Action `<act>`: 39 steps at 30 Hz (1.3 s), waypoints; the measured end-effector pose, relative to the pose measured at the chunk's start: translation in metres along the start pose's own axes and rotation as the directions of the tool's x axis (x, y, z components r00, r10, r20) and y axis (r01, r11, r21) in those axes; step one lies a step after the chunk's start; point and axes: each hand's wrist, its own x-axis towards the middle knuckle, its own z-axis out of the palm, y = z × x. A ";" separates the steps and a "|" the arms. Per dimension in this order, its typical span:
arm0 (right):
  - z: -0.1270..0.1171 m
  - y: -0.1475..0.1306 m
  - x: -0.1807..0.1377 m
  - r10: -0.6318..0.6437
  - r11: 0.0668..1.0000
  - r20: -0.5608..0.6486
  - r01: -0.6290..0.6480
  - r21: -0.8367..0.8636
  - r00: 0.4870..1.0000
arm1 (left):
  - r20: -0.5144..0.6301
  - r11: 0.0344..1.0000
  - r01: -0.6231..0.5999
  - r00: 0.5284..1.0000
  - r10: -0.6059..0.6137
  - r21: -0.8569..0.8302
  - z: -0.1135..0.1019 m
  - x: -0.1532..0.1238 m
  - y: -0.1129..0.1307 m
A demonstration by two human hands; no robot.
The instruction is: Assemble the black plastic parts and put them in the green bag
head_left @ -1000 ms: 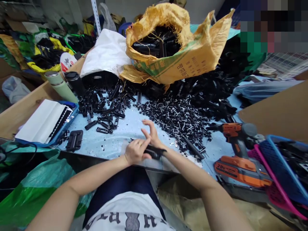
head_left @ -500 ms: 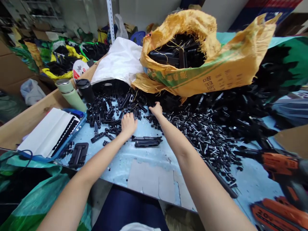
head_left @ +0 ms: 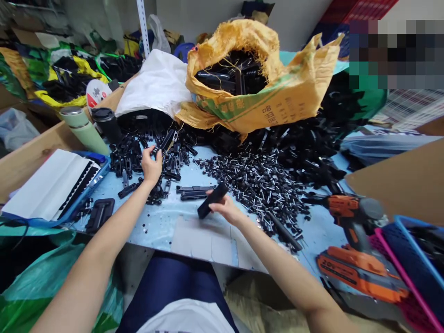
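My right hand [head_left: 227, 209] grips a black block [head_left: 212, 201] between thumb and fingers, holding it tilted near the middle of the table's [head_left: 159, 225] front edge, just beyond the grey card [head_left: 194, 240]. I can't tell whether its lower end touches down. My left hand [head_left: 151, 167] is over the parts [head_left: 175, 159] heaped toward the back left corner; its fingers are bent, thumb slightly apart, and I can't tell whether they pinch anything. Two bars [head_left: 191, 196] lie side by side between my hands, just behind the block. The pins [head_left: 270, 180] spread to the right, with a tube [head_left: 285, 231] at their front. The drill [head_left: 352, 236] lies toward the front right corner, the tray [head_left: 84, 196] at the front left corner, the flask [head_left: 83, 129] and cup [head_left: 107, 122] by the left edge, the sack [head_left: 263, 111] at the back.
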 end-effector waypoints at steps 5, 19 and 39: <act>-0.034 0.033 -0.079 -0.225 0.846 -0.140 0.122 -0.520 0.964 | 0.134 0.986 -0.110 0.983 0.128 -0.129 -0.070 -0.065 0.023; 0.054 0.020 -0.079 -0.049 0.990 -0.160 0.027 -0.135 0.986 | 0.612 0.926 0.113 0.778 0.143 -0.360 -0.091 -0.204 0.113; 0.048 0.027 -0.071 -0.427 0.638 -0.046 0.264 -0.723 0.903 | 0.510 0.931 0.172 0.860 0.017 -0.321 -0.066 -0.218 0.111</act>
